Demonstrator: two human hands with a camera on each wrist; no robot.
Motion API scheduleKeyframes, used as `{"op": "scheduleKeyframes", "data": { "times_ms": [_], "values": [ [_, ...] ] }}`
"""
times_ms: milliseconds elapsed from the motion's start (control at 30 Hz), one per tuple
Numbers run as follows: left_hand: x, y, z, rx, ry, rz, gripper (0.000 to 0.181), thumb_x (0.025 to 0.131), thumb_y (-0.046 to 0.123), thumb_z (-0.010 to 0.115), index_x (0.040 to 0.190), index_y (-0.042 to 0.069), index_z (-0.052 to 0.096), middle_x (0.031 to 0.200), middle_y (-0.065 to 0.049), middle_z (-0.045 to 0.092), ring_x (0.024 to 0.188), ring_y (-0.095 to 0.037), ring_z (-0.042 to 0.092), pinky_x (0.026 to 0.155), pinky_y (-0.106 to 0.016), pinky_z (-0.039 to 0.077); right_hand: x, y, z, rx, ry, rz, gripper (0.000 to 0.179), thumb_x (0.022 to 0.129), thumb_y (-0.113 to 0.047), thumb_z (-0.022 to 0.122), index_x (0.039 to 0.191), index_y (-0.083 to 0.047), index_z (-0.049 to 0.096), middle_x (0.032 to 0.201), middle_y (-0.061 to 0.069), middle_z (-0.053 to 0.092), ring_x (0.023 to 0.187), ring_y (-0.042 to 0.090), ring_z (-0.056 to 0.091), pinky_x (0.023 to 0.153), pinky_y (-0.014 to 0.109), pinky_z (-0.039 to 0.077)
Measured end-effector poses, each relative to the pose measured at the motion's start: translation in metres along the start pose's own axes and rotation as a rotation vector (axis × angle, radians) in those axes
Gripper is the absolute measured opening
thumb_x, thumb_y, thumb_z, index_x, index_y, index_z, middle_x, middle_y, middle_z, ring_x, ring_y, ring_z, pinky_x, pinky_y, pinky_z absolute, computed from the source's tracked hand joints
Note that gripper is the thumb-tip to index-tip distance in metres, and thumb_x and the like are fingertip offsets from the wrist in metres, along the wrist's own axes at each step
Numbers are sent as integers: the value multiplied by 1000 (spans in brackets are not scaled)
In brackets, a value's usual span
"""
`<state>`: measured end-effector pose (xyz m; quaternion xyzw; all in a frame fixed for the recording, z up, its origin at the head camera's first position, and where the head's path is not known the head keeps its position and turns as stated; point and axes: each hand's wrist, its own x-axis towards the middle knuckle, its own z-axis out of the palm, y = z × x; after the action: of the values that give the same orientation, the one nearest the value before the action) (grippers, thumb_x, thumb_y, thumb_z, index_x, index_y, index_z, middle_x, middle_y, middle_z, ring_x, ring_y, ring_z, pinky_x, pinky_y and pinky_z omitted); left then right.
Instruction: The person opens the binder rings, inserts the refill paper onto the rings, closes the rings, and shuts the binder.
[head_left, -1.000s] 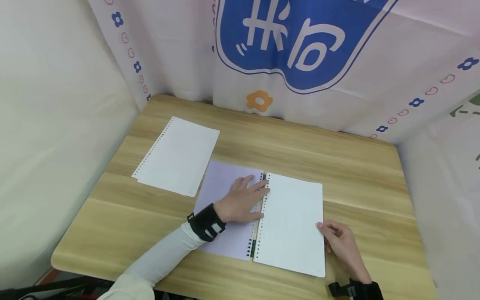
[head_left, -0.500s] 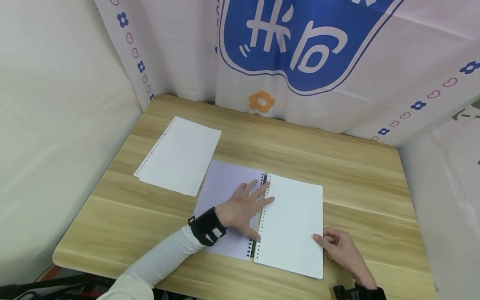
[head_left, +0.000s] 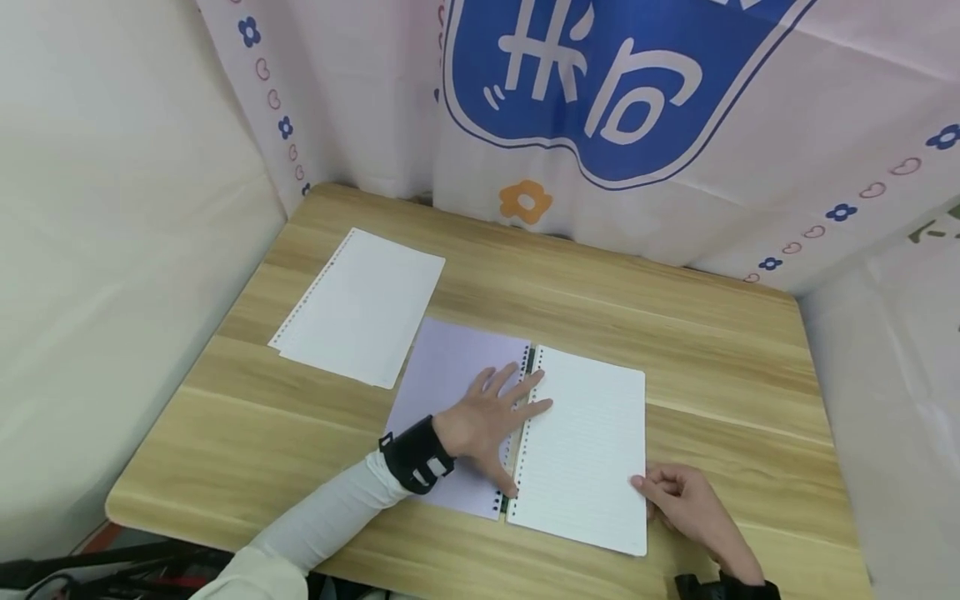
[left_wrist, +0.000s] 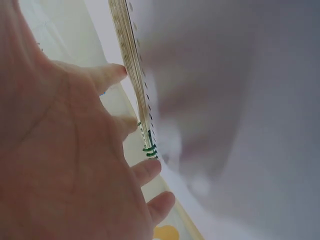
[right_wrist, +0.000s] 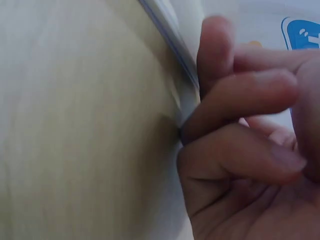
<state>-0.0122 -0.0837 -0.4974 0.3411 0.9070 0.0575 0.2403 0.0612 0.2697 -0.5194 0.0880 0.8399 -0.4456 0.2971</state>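
A stack of white hole-punched notebook paper (head_left: 588,450) lies on the table beside a lilac sheet or cover (head_left: 450,362) with holes along its right edge. Between them runs a dark strip of binder rings, which shows green rings (left_wrist: 150,150) in the left wrist view. My left hand (head_left: 483,421) spreads over the lilac sheet, fingers straight, fingertips at the punched edge of the paper stack. At the stack's right edge my right hand (head_left: 686,504) pinches it, thumb on top and the other fingers curled at the side; their tips are partly hidden.
Loose white punched sheets (head_left: 367,308) lie slightly fanned at the back left of the wooden table (head_left: 720,350). A printed curtain (head_left: 660,217) hangs along the table's back edge, and a pale wall (head_left: 135,250) borders its left side.
My left fingers have spread wider along the punched edge, the thumb sliding toward the front. My right hand has moved slightly toward the front along the paper's right edge.
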Motion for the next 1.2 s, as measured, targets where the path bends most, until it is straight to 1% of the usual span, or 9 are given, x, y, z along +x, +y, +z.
{"op": "scheduleKeyframes", "data": {
  "times_ms": [133, 300, 433, 533, 633, 700, 867, 1033, 1200],
  "values": [
    [2, 0, -2, 13, 13, -28, 143, 56, 88, 86, 172, 35, 20, 181, -7, -6, 166, -40, 0, 132, -62, 10, -1, 0, -8, -2, 13, 16, 42, 103, -43, 70, 89, -3, 71, 64, 5, 65, 46, 9, 41, 44, 24, 36],
    [2, 1, -1, 7, -8, -41, 143, 56, 88, 86, 172, 37, 19, 181, -7, -5, 167, -38, 1, 132, -61, 8, 8, -19, -8, -52, 83, -32, 39, 105, -39, 69, 88, -4, 70, 64, 6, 64, 48, 12, 44, 46, 25, 37],
    [0, -4, 1, -61, -4, -21, 139, 59, 85, 87, 172, 35, 21, 182, -8, -2, 167, -38, 2, 132, -62, 8, 29, -51, 9, -138, 102, -238, 30, 105, -37, 69, 93, -10, 73, 68, 0, 67, 54, 12, 51, 51, 26, 41],
    [-2, -17, 4, -158, 63, -9, 125, 71, 78, 84, 171, 33, 24, 182, -6, 1, 166, -38, 6, 130, -65, 11, 49, -87, 28, -177, 74, -448, 19, 106, -27, 69, 100, -10, 76, 77, -3, 71, 64, 11, 59, 58, 25, 47],
    [-5, -42, 5, -245, 195, -62, 100, 90, 63, 77, 170, 26, 30, 180, -7, 12, 163, -40, 17, 127, -69, 18, 64, -126, 51, -216, 33, -628, 13, 106, -18, 69, 106, -8, 77, 88, 0, 75, 76, 9, 66, 66, 25, 54],
    [-10, -64, 1, -286, 319, -125, 84, 98, 49, 73, 166, 16, 37, 176, -14, 26, 158, -43, 29, 124, -70, 25, 74, -150, 68, -250, -2, -724, 13, 105, -14, 69, 110, -6, 77, 97, 2, 77, 84, 10, 68, 71, 25, 57],
    [-39, -129, -19, -377, 529, -371, 62, 105, 31, 67, 155, 2, 48, 161, -25, 47, 145, -51, 44, 117, -72, 34, 94, -202, 118, -437, -119, -870, 24, 105, -15, 68, 126, -5, 73, 124, 6, 75, 113, 20, 71, 99, 35, 58],
    [-71, -188, -29, -421, 543, -631, 67, 105, 33, 61, 158, -3, 42, 162, -31, 40, 143, -58, 41, 113, -75, 36, 108, -236, 166, -691, -188, -943, 42, 105, -20, 66, 146, -10, 64, 154, 11, 59, 147, 26, 53, 124, 43, 41],
    [-88, -221, -30, -461, 569, -756, 72, 104, 33, 62, 157, -8, 39, 157, -38, 41, 141, -61, 39, 113, -74, 36, 114, -247, 197, -846, -187, -938, 51, 106, -29, 66, 154, -15, 57, 168, 11, 44, 158, 31, 38, 126, 52, 35]
  ]
}}
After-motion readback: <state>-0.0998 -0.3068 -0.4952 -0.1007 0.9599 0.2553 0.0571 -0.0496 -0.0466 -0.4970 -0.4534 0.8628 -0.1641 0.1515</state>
